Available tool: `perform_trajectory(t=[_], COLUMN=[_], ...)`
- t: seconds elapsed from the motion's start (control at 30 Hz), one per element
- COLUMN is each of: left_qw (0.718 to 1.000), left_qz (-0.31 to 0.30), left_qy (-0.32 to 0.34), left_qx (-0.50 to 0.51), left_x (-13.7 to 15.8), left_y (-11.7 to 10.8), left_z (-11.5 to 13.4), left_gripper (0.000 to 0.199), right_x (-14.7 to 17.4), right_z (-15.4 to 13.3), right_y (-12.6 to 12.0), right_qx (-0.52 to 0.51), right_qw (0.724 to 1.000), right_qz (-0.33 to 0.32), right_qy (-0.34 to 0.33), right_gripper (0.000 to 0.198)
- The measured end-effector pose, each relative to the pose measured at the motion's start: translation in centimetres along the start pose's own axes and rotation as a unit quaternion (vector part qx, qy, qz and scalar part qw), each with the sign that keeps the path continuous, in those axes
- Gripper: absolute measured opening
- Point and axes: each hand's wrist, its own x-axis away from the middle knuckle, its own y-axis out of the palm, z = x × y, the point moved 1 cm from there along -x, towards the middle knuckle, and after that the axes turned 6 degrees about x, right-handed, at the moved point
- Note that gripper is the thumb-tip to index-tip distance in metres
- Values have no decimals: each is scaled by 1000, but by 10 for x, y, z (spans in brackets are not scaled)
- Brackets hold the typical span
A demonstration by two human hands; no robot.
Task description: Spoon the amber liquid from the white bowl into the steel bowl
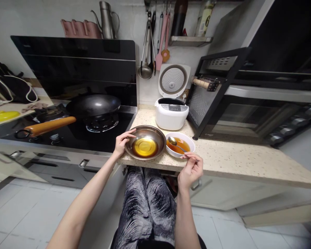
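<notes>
A wide stainless-steel bowl [159,138] with clear golden-brown liquid in its bottom sits at the counter's front edge. My left hand [121,143] grips its left rim, fingers laid over the edge. Just to the right stands a white bowl [171,153] of amber-brown liquid. Pinched in my right hand [193,167] is the handle of a metal spoon [172,140], its head over the white bowl. Whether the spoon's head touches the liquid, I cannot tell.
Behind the bowls is a white rice cooker [171,117] with its lid raised. A black wok [95,105] rests on the stove at left, its wooden handle toward me. An oven [248,117] stands at right. Utensils [159,58] hang on the wall.
</notes>
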Motion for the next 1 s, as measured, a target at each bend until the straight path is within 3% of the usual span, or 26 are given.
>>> perform_trajectory(t=[0.2, 0.43, 0.73, 1.0], left_qw=[1000, 1000, 1000, 999], left_qz=[5, 9, 8, 4], left_qy=[-9, -21, -29, -41], left_qx=[7, 6, 4, 8], left_x=[-1, -1, -2, -3], left_y=[0, 0, -1, -2], left_z=[0, 1, 1, 1], left_gripper=[33, 33, 33, 33], right_x=[-1, -2, 0, 2], right_z=[11, 16, 13, 13], right_y=[-6, -9, -9, -8], right_qx=[79, 137, 177, 174], right_qw=[990, 944, 897, 902], right_qz=[-54, -155, -234, -214], right_qy=[-105, -258, -331, -332], right_gripper=[20, 19, 25, 27])
